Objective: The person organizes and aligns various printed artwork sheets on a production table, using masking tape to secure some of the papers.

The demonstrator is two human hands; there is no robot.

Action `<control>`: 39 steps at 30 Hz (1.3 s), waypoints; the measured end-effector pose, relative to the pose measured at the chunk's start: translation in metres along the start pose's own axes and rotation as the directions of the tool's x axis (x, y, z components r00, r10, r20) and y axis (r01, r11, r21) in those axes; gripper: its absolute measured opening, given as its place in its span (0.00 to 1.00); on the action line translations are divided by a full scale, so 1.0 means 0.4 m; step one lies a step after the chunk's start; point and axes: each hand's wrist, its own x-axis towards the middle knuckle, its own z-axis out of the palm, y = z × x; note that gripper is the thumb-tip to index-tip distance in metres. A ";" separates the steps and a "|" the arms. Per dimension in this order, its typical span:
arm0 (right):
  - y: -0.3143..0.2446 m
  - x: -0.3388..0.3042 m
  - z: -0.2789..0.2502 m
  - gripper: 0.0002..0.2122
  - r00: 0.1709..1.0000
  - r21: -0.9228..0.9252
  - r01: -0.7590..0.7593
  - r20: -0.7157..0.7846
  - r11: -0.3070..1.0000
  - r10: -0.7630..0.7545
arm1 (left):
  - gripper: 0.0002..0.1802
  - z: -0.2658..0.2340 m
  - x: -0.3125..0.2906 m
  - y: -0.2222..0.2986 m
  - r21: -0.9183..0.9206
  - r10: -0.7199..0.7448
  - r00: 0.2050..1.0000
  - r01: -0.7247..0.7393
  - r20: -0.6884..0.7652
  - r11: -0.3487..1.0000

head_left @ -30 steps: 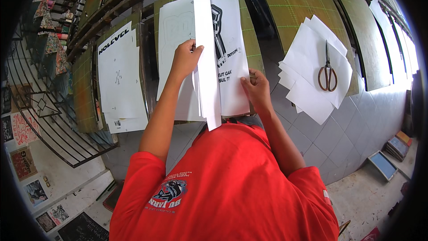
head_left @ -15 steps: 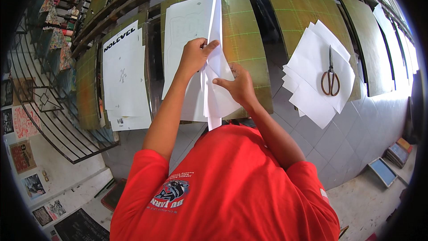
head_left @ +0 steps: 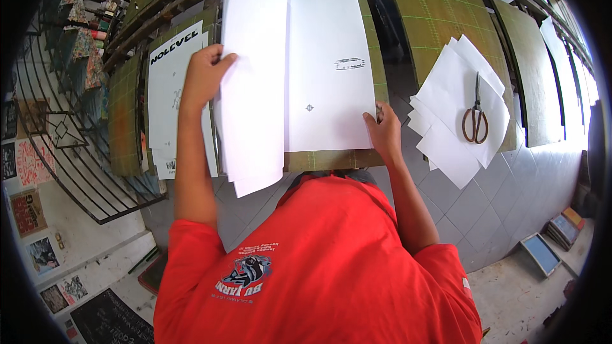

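My left hand (head_left: pixel 205 76) holds the left edge of several white paper sheets (head_left: pixel 254 83), thumb on top. These sheets stand partly raised and curl over, their lower corner hanging past the board's near edge. To their right a white printed sheet (head_left: pixel 328 83) lies flat on a green gridded board (head_left: pixel 328 160). It bears a small crosshair mark and a dark brushstroke-like print. At this sheet's lower right edge, my right hand (head_left: pixel 384 130) pinches the paper between thumb and fingers.
Scissors (head_left: pixel 475 116) with brown handles lie on loose white papers (head_left: pixel 446 121) at the right, on another board. Another printed sheet (head_left: pixel 182 89) lies on the board at left. Dark gaps separate the boards. A curved metal rack (head_left: pixel 70 153) stands far left.
My left hand has moved left with the bunched sheets, opening them leftward. A printed sheet now shows flat on the right, and my right hand has moved right to its edge.
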 end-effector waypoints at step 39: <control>0.002 -0.003 0.009 0.20 0.993 0.333 0.081 0.052 0.939 -0.104 | 0.16 0.271 0.050 -0.010 -0.111 0.178 0.980 -0.168 0.086 0.979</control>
